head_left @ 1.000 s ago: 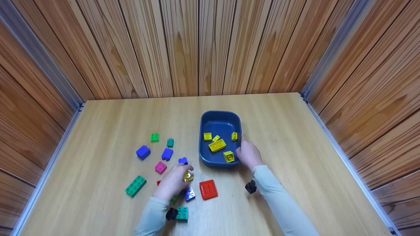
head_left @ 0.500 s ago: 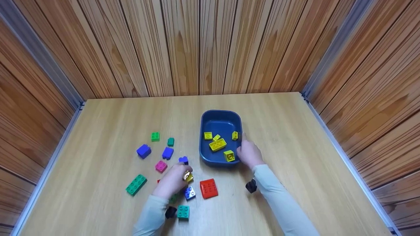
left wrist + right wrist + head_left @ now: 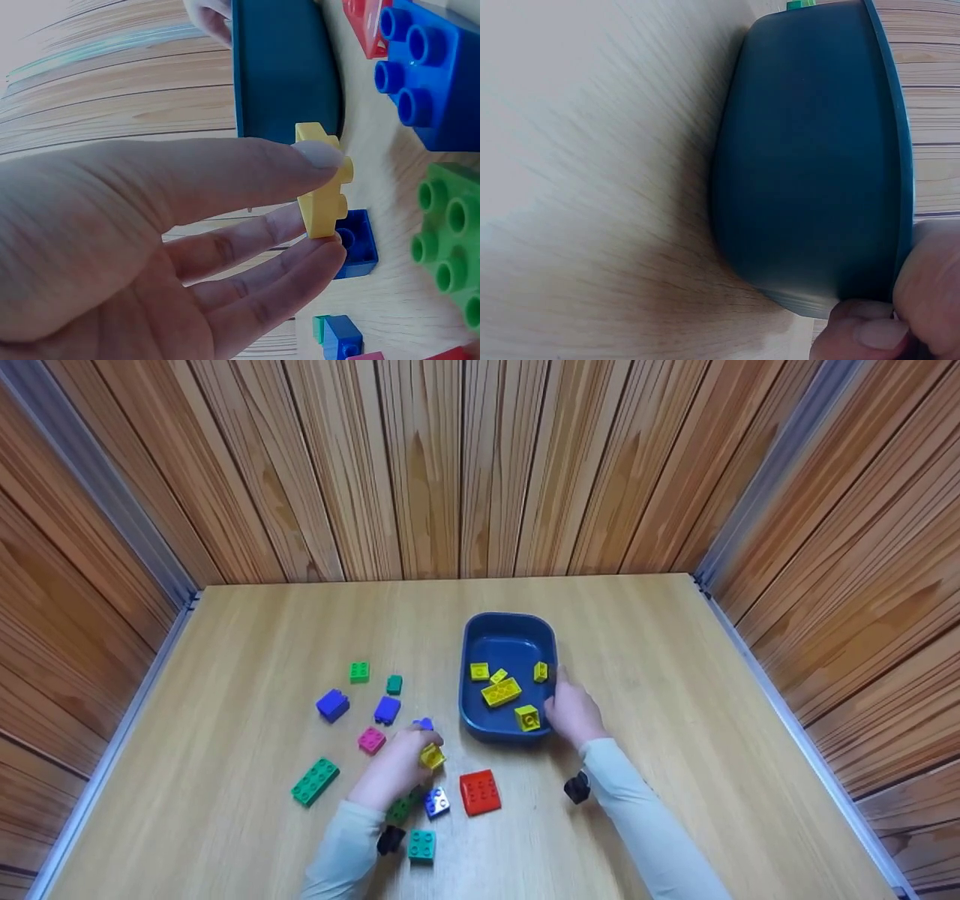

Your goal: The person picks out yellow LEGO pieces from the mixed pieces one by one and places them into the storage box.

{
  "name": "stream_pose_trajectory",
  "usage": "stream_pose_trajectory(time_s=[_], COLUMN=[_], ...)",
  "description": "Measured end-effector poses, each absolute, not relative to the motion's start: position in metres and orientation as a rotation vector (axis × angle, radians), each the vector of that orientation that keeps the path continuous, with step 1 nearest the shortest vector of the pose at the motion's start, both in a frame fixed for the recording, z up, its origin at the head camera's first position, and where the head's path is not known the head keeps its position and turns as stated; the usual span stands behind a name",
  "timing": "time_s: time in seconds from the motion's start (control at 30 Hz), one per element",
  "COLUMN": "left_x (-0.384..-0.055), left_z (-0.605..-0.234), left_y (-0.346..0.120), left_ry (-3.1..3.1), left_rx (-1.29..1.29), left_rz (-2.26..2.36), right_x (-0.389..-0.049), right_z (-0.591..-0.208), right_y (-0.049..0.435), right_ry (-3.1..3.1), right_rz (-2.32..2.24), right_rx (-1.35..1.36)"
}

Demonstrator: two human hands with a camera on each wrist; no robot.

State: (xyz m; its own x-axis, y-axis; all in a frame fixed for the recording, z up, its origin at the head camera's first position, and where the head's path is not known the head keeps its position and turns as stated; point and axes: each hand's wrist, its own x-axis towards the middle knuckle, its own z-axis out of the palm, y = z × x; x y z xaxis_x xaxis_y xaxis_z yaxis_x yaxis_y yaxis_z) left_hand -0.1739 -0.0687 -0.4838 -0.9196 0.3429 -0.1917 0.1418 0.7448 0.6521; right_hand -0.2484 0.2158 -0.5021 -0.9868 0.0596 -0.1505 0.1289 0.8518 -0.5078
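Between thumb and fingers, my left hand (image 3: 397,769) pinches a yellow toy brick (image 3: 322,184), its studs facing right in the left wrist view. A blue brick (image 3: 358,244) lies beyond the fingertips. Over on the right, my right hand (image 3: 576,712) grips the side rim of a dark blue tub (image 3: 810,165); thumb and finger meet at that rim in the right wrist view. Several yellow bricks lie in the tub, among them a longer one (image 3: 501,692) and a small upright one (image 3: 527,718).
Left of the tub lie loose bricks: a red one (image 3: 480,793), a long green one (image 3: 315,781), a teal one (image 3: 421,847), a pink one (image 3: 371,740) and several blue ones, such as this blue brick (image 3: 332,705). Wood-panelled walls (image 3: 435,472) enclose the table.
My left hand has shifted slightly up and away with the yellow brick, uncovering more of the green brick beneath the wrist. The right hand stays at the tub; the view has shifted slightly.
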Motion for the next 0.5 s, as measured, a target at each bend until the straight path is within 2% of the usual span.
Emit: stream_pose_trajectory(time_s=[0.5], left_x=[-0.188], left_z=[-0.467], left_y=[-0.062], left_ry=[2.631], left_rx=[0.346], left_rz=[0.957], right_x=[-0.249], right_z=[-0.501], right_y=[0.217], right_ry=[2.872], right_rz=[-0.793], right_rx=[0.174])
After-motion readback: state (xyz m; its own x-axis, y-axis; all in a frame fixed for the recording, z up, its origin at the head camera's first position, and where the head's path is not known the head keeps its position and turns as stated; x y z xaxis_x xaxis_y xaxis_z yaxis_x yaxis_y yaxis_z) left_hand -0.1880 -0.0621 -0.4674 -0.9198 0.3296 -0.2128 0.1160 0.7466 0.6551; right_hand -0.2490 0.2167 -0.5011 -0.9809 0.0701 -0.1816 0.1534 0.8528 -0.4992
